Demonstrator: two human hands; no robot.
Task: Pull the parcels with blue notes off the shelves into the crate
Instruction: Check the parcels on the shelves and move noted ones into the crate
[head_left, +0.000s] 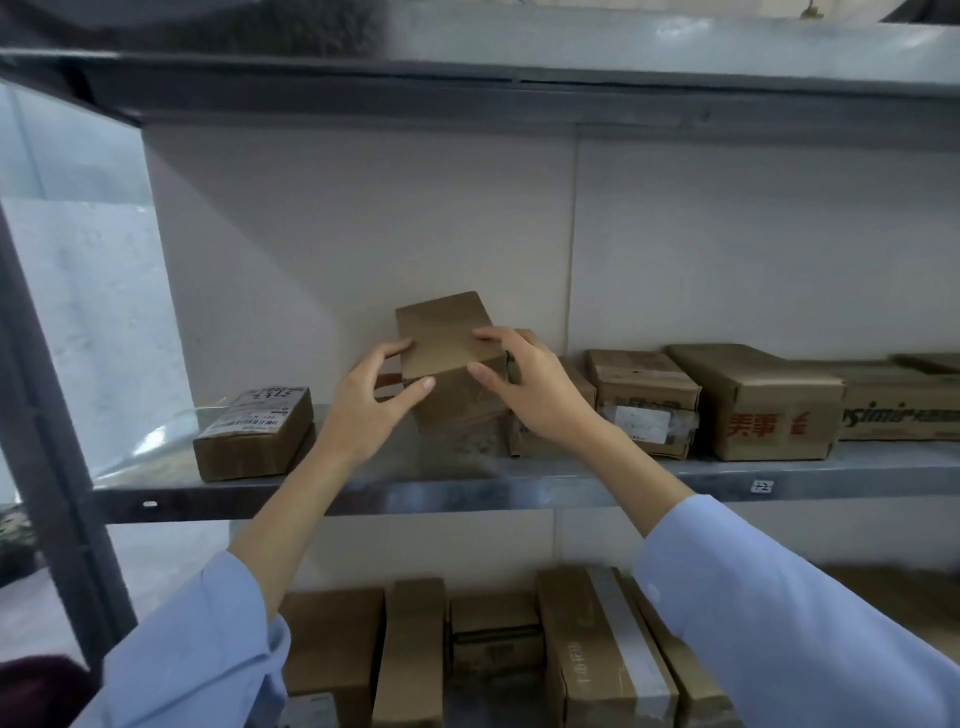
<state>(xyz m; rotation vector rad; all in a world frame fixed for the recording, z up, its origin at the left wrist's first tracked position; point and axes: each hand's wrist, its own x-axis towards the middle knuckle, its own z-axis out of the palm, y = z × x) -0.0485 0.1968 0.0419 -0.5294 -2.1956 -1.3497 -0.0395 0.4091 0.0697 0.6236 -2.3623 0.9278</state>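
Observation:
A plain brown cardboard parcel (445, 343) is tilted up on the middle of the metal shelf (519, 480). My left hand (371, 402) grips its left side, thumb on the front lower corner. My right hand (524, 387) holds its right side, fingers on the top face. No blue note shows on the faces turned to me. Both forearms reach up from below in light blue sleeves. No crate is in view.
A small box with a white label (254, 434) sits at the shelf's left. Several brown boxes (644, 402) (763, 402) line the right side against the white wall. More cartons (587, 649) fill the lower shelf. A dark upright post (47, 415) stands left.

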